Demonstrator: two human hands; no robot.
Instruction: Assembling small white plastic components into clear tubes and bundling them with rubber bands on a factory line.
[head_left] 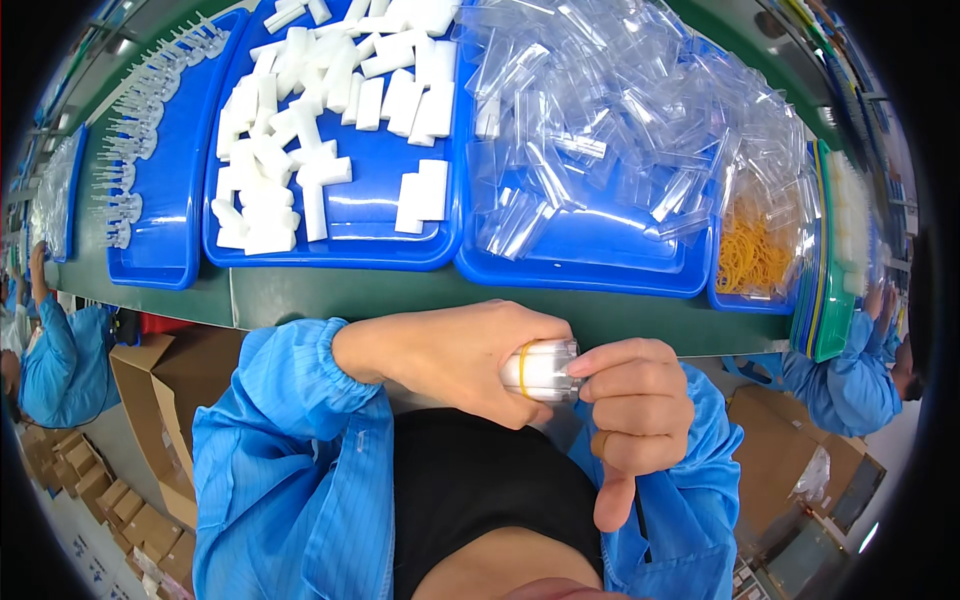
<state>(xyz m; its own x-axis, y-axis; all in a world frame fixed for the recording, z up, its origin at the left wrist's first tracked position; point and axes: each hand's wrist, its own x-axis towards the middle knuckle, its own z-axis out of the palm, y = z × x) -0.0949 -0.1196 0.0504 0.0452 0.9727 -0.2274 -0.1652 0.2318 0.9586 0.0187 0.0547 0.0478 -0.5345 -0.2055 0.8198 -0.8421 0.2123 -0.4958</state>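
Observation:
My left hand (465,355) wraps round a short bundle of clear plastic pieces with white inside (548,370), held in front of my chest at the table edge. A yellow rubber band (524,369) circles the bundle. My right hand (640,410) has its fingers curled, and the index fingertip touches the bundle's clear end. Its thumb points down, away from the bundle. A thin yellowish band shows on one of its fingers. Whether those curled fingers hold anything is hidden.
Blue trays line the green table (330,298). They hold white blocks (320,170), clear plastic sleeves (590,110), yellow rubber bands (750,255) and white pronged parts (135,130). Stacked coloured trays (830,300) stand at the right. Cardboard boxes (160,390) and co-workers in blue flank me.

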